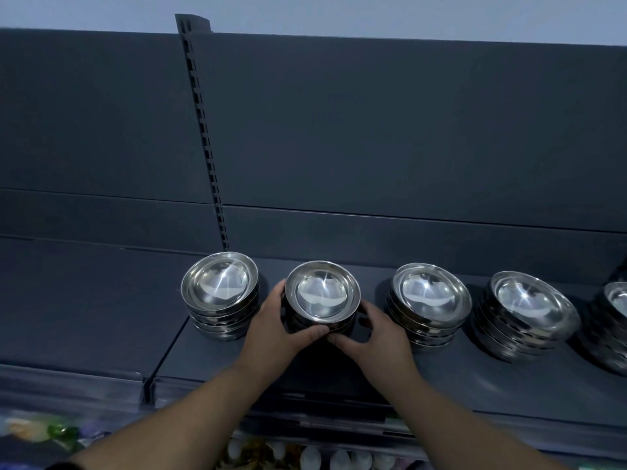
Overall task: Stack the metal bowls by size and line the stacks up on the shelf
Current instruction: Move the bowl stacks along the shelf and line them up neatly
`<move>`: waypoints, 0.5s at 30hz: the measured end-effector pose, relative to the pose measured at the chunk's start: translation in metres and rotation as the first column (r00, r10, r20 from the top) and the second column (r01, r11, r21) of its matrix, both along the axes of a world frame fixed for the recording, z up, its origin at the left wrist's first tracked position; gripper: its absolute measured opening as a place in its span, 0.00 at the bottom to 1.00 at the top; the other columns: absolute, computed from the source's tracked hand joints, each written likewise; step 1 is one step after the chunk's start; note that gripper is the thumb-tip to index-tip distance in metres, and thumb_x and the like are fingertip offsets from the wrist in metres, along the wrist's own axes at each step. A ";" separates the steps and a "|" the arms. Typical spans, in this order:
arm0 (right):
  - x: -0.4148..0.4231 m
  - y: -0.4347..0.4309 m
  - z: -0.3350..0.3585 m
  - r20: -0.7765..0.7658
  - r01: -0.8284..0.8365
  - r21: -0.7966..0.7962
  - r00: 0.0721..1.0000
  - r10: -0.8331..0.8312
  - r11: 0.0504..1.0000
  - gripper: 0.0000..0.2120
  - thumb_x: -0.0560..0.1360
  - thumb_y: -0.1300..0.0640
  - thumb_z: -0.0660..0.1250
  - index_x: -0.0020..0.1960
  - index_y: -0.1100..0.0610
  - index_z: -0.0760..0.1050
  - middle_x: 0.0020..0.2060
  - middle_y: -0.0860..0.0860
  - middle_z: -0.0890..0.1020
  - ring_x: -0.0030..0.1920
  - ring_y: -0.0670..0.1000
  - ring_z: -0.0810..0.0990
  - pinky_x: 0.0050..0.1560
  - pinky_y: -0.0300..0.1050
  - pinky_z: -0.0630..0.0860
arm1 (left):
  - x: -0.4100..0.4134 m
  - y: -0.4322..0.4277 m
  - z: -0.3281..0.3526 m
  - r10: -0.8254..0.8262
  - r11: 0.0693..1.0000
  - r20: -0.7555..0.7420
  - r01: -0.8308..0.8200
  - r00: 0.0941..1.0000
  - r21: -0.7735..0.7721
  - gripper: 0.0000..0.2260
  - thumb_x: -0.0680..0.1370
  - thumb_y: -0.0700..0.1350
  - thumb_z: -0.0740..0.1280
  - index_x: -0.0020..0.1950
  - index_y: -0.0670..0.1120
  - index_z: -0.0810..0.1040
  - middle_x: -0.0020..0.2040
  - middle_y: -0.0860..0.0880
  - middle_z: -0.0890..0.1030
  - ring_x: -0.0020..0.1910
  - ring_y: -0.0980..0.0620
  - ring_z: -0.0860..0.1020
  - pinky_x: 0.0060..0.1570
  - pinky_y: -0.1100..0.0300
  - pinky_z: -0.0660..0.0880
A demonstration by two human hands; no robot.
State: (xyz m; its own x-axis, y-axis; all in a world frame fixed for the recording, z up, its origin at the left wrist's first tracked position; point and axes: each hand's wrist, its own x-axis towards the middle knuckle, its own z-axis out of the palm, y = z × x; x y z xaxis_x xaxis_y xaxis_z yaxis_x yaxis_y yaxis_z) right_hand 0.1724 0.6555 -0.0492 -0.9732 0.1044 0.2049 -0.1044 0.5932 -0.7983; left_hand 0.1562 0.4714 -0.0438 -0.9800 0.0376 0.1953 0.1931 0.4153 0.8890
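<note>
Several stacks of shiny metal bowls stand in a row on the dark grey shelf. My left hand and my right hand both grip the second stack from either side, thumbs meeting at its front. To its left stands the first stack, close to my left hand. On the right stand a third stack and a fourth stack. A fifth stack is cut off by the right edge.
A slotted upright post rises behind the first stack against the dark back panel. The shelf's left section holds nothing in view. Below the front edge, a lower shelf shows blurred goods and a green item.
</note>
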 end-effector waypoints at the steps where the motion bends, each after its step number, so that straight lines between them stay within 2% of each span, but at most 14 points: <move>1: 0.000 0.000 0.000 0.000 -0.003 -0.007 1.000 0.003 1.000 0.35 0.62 0.49 0.80 0.66 0.48 0.72 0.54 0.42 0.80 0.54 0.40 0.75 0.54 0.32 0.69 | 0.000 0.000 0.000 -0.003 1.000 0.004 0.003 1.000 0.005 0.41 0.61 0.55 0.79 0.70 0.55 0.65 0.62 0.58 0.77 0.60 0.63 0.75 0.63 0.62 0.73; 4: 0.002 0.000 -0.001 0.009 -0.011 -0.022 1.000 0.012 1.000 0.37 0.62 0.50 0.81 0.67 0.47 0.71 0.51 0.38 0.77 0.53 0.38 0.76 0.53 0.29 0.68 | 0.000 0.000 0.001 -0.002 1.000 0.009 0.002 1.000 0.014 0.39 0.64 0.50 0.80 0.70 0.54 0.65 0.60 0.59 0.77 0.57 0.69 0.74 0.54 0.78 0.69; 6: 0.002 -0.001 -0.003 0.026 -0.013 -0.036 1.000 0.014 0.999 0.38 0.61 0.51 0.81 0.67 0.47 0.71 0.50 0.38 0.78 0.53 0.39 0.78 0.54 0.30 0.70 | 0.000 0.000 0.000 -0.004 1.000 0.009 0.003 1.000 0.019 0.39 0.64 0.49 0.80 0.70 0.54 0.65 0.59 0.60 0.76 0.56 0.72 0.73 0.51 0.81 0.68; 10: -0.001 -0.003 -0.008 0.042 -0.001 -0.044 0.999 0.003 0.999 0.34 0.61 0.52 0.81 0.64 0.46 0.73 0.48 0.40 0.82 0.51 0.40 0.81 0.56 0.37 0.77 | -0.003 0.001 -0.001 -0.005 1.000 0.022 0.005 1.000 0.030 0.38 0.64 0.50 0.80 0.69 0.56 0.65 0.59 0.60 0.77 0.57 0.69 0.75 0.56 0.73 0.71; 12: -0.002 -0.003 -0.008 0.046 0.006 -0.058 0.999 -0.003 0.998 0.34 0.61 0.52 0.81 0.64 0.45 0.73 0.48 0.41 0.83 0.50 0.40 0.81 0.56 0.38 0.77 | -0.005 0.002 -0.001 -0.009 1.000 0.028 0.008 1.000 0.027 0.38 0.63 0.51 0.80 0.69 0.55 0.66 0.60 0.58 0.78 0.58 0.66 0.76 0.59 0.67 0.72; 15: -0.003 -0.003 -0.007 0.047 0.017 -0.048 0.999 -0.015 0.999 0.33 0.62 0.52 0.81 0.64 0.46 0.73 0.46 0.39 0.82 0.50 0.39 0.81 0.55 0.37 0.77 | -0.007 0.003 0.002 -0.014 1.000 0.032 0.014 0.999 0.015 0.38 0.64 0.51 0.80 0.70 0.54 0.66 0.61 0.57 0.78 0.58 0.64 0.76 0.60 0.66 0.72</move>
